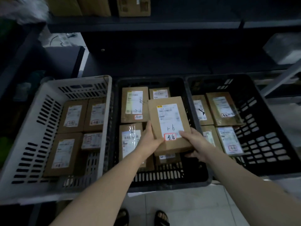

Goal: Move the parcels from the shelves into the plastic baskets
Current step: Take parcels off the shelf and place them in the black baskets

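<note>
both hands (150, 138) (194, 144) grip one brown parcel (169, 123) above the middle black basket (171, 181)

Dim, bluish light is recorded throughout, with the shelves (146, 25) lost in near-black shadow. Brightness is returned mostly by white labels (170, 121) and the pale floor (187, 207). Glare is thrown off the tape of one parcel (130, 141). The baskets (32, 128) are bowed by wide-angle distortion, and the upper-left corner is smeared by blur.
</note>
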